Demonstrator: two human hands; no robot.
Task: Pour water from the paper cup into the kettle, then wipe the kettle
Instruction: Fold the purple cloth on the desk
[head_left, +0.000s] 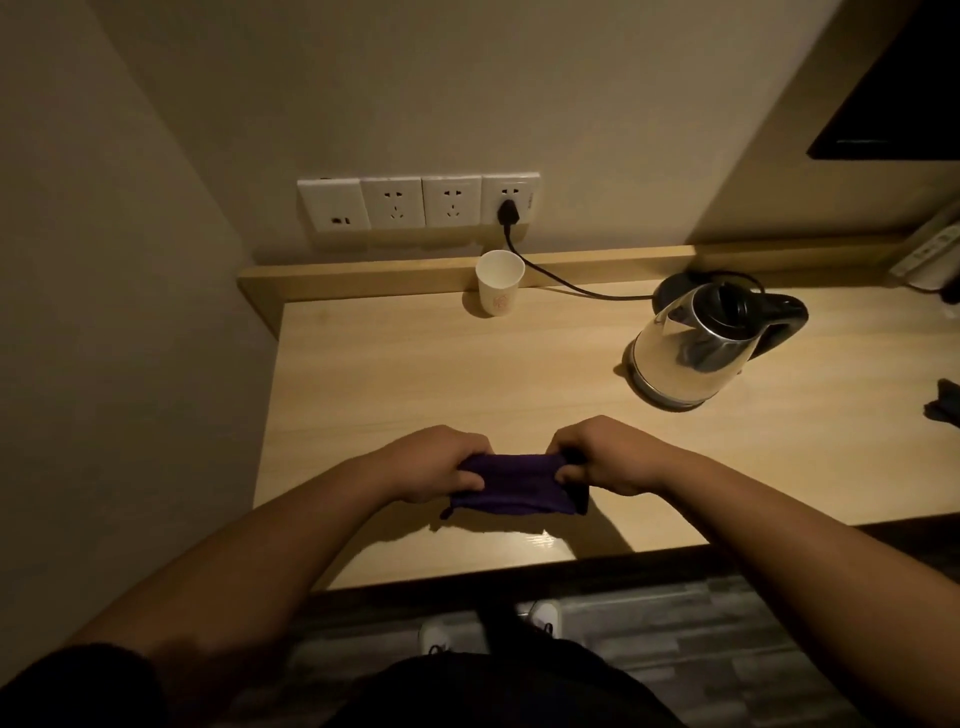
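My left hand (431, 462) and right hand (608, 454) each grip an end of one purple cloth (511, 486) over the worktop (415, 374). One paper cup (498, 283) bears an unreadable reddish mark. One kettle (691, 351) stands well apart.

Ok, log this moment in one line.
both hands gripping purple cloth above desk | paper cup upright by wall | kettle on desk, untouched

I count one paper cup (500, 283), one kettle (696, 349), one purple cloth (511, 484), four wall plates (418, 201), one plug (508, 212), one cord (571, 283)
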